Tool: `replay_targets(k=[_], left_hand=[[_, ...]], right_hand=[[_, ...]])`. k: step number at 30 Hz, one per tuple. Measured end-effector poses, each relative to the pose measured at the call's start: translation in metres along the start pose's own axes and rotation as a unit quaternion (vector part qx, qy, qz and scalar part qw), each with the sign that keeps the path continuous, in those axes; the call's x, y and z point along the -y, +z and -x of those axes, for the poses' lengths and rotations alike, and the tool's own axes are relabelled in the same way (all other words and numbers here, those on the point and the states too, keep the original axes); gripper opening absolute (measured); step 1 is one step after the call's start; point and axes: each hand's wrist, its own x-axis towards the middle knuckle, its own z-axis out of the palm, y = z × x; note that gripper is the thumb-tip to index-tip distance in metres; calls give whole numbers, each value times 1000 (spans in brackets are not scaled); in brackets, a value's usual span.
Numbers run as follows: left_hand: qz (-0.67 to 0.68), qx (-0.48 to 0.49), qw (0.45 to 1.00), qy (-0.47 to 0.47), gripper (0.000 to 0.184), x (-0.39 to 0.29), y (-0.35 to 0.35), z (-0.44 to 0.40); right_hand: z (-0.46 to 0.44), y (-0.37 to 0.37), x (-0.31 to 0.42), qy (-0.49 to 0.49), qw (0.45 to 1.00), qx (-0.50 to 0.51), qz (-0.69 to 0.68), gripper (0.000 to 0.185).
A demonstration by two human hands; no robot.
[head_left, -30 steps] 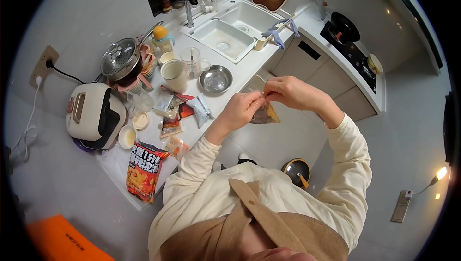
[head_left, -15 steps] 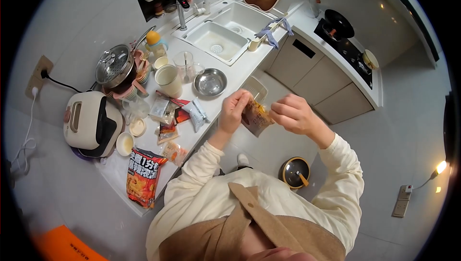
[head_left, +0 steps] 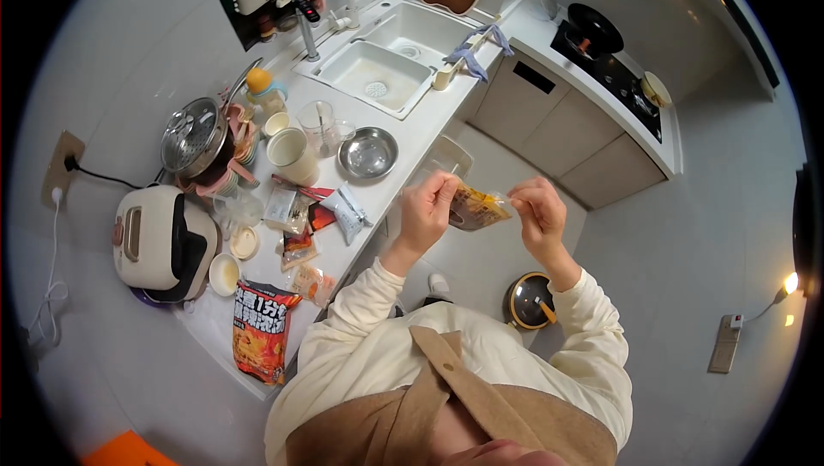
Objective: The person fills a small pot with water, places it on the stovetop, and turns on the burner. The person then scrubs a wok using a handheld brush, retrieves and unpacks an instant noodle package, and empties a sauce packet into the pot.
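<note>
A small sauce packet [head_left: 477, 208], yellow and brown with a clear edge, is stretched between my two hands above the floor. My left hand [head_left: 428, 211] pinches its left end. At the packet's right corner, my right hand [head_left: 541, 214] has its fingers closed on the clear edge. On the counter to the left lie several small sachets, among them a silver-white packet [head_left: 347, 212] and a clear packet [head_left: 313, 284]. A large red-and-black food bag [head_left: 263, 329] rests by the counter's near corner. I cannot make out whether the sauce packet is torn.
A steel bowl [head_left: 368, 153], a tall cup [head_left: 293, 157] and a measuring cup [head_left: 319, 129] stand near the sink [head_left: 378, 80]. A cream appliance [head_left: 165, 243] sits at the left. On the floor is a dark pan [head_left: 530, 300]; a wok [head_left: 596, 29] is by the stove.
The packet has turned from hanging down to nearly level. My right hand has shifted right and now grips its clear corner. The view has tilted slightly.
</note>
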Motion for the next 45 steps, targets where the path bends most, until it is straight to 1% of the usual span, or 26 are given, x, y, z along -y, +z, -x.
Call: replay_targets(k=[4,7,10,11,13,15,18,22,23,27,31,33,36,39,40,43,44,45], left_hand=[[7,8,1000,16,18,5,27,-7],[26,18,999,15,19,13,58,-15],[55,43,998,1,22,22,97,-26],[65,58,996,-5,22,24,112,-31],[87,79,993,-14,22,26,146,-43],[111,92,989,-22,22,25,185,-56],[108,101,989,-2,21,35,253,-75],[185,129,973,-46,22,35,355,-100],[210,137,967,-53,22,38,381,-106],[277,171,941,-95,22,51,479,-129],[345,222,900,-145,22,69,568,-166],[393,240,869,-182,23,87,615,-188],[417,262,849,-190,24,108,683,-229],[450,290,817,-215,27,139,755,-276],[445,322,810,-207,31,153,779,-293],[448,400,747,-285,35,166,840,-349],[428,425,748,-276,38,175,865,-366],[442,437,732,-280,39,181,888,-382]], right_hand=[[17,-15,-9,68,997,-46,5,7],[23,-37,-22,80,994,-78,9,5],[11,-71,-35,161,981,-105,38,8],[8,-85,-41,167,979,-106,55,7],[5,-116,-55,177,974,-105,88,5],[8,-146,-75,194,968,-137,81,4],[18,-197,-112,210,956,-184,88,4],[24,-270,-147,224,931,-244,154,5],[27,-290,-159,227,925,-254,170,5],[24,-366,-203,189,895,-307,265,3],[23,-442,-263,157,875,-325,323,6],[19,-477,-297,151,866,-331,343,6],[1,-532,-345,158,854,-332,369,4],[-23,-595,-405,171,845,-331,383,6],[-29,-619,-429,185,847,-338,367,8],[-61,-686,-488,182,840,-334,387,10],[-71,-708,-508,190,841,-329,385,12],[-81,-729,-528,203,838,-319,392,12]])
